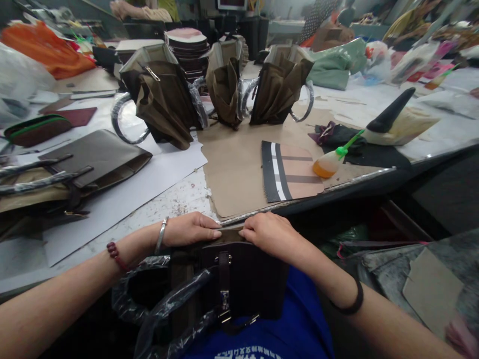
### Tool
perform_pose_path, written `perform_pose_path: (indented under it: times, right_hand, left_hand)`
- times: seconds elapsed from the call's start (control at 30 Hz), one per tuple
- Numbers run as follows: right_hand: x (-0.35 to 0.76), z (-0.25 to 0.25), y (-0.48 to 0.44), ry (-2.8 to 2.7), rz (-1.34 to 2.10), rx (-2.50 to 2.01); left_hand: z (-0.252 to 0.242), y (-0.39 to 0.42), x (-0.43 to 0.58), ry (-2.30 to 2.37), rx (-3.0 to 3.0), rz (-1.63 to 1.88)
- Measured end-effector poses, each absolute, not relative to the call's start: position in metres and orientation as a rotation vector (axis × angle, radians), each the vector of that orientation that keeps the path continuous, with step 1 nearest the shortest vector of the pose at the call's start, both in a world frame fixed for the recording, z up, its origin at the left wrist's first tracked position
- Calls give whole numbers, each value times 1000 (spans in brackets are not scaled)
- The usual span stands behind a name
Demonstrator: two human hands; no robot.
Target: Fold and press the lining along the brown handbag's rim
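The left hand and the right hand each pinch the top edge of a dark brown bag between thumb and fingers, with a short stretch of edge between them. The bag sits at the front edge of the table, against the person's blue shirt, its plastic-wrapped handles hanging to the left. Beyond, a striped panel lies beside a bottle of orange liquid, and three open bags stand farther back.
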State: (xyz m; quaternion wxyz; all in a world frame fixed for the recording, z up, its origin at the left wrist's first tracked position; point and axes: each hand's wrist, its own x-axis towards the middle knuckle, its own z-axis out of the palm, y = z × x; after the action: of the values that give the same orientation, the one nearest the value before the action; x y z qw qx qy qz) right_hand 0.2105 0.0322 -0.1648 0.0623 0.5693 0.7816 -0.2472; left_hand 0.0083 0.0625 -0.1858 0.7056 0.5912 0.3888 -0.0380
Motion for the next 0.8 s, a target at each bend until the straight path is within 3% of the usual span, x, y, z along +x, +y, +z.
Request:
perform_pose_path:
  times: [0.47, 0.8]
  right_hand:
    - [215, -158, 35, 2396, -788, 1477]
    - [214, -165, 36, 2378, -803, 1603]
  left_hand:
    - [-188, 62, 7, 913, 1327, -103]
    - [-185, 62, 10, 944, 1438, -101]
